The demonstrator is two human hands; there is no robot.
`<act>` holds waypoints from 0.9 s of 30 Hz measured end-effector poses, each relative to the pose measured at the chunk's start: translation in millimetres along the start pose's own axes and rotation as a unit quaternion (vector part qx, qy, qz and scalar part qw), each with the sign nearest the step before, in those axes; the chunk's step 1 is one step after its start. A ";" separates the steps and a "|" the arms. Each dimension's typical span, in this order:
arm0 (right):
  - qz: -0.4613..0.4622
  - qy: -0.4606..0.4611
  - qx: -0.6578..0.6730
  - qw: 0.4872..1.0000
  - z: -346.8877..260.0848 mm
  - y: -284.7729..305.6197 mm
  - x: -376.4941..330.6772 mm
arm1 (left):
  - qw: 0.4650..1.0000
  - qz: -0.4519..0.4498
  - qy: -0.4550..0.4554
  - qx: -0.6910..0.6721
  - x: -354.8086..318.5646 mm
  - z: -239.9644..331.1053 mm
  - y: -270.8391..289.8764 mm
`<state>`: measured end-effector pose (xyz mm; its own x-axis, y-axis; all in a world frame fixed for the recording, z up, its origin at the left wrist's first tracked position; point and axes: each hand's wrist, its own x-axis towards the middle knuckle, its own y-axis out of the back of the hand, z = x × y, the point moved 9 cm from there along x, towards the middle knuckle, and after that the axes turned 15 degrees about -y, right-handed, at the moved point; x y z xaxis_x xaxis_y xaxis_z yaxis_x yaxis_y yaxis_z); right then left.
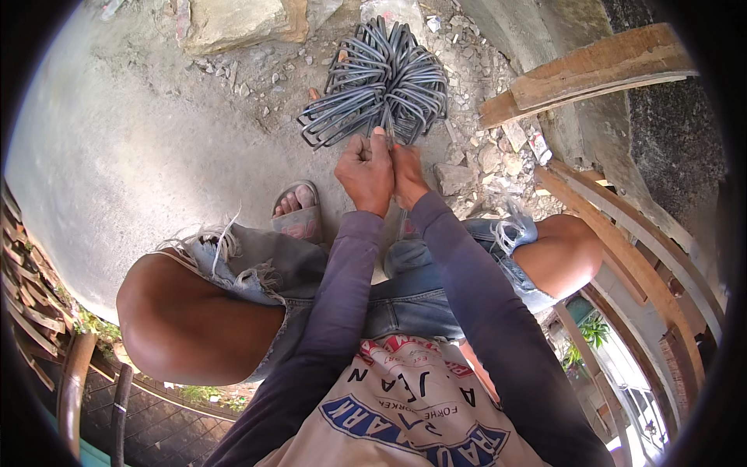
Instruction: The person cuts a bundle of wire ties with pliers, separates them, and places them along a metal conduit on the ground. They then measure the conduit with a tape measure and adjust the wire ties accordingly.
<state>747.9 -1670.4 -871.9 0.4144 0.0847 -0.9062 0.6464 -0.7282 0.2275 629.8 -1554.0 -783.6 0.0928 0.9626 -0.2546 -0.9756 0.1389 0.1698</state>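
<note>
A bundle of bent grey steel bar stirrups (373, 86) lies on the ground ahead of me, its loops fanned out on both sides of a pinched middle. At its near edge, my left hand (367, 173) is closed with the fingers curled and the thumb pointing at the bundle. Right beside it, my right hand (408, 174) is closed too, touching the left one. A thin strand seems to run from the bundle's middle down between my hands. What my fingers hold is mostly hidden by them.
Large stones (245, 23) lie at the far left, and broken rubble (490, 159) spreads to the right of the bundle. Wooden boards (599, 70) jut in from the right. Concrete ground (156, 140) stretches to the left. My sandalled foot (298, 212) is just short of the bundle.
</note>
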 end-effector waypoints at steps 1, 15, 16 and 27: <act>0.004 -0.025 -0.047 0.999 0.3 -6.9 -4.2 | 1.000 0.009 0.000 -0.008 4.1 -2.6 4.5; -0.053 0.195 -0.527 0.825 -144.0 50.7 -197.8 | 0.995 -0.018 0.006 0.094 28.2 3.9 31.9; -0.024 0.215 -0.563 0.798 -166.1 63.5 -211.4 | 0.990 -0.014 -0.047 0.131 25.5 12.0 32.9; -0.018 0.361 -0.631 0.686 -234.8 122.4 -241.4 | 0.868 -0.061 -0.244 0.428 46.8 26.9 20.3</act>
<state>877.4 -1620.3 -541.6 0.2985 0.7340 -0.6100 0.5151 0.4142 0.7504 619.7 -1499.8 -766.5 0.4620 0.8833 0.0789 -0.4667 0.1665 0.8686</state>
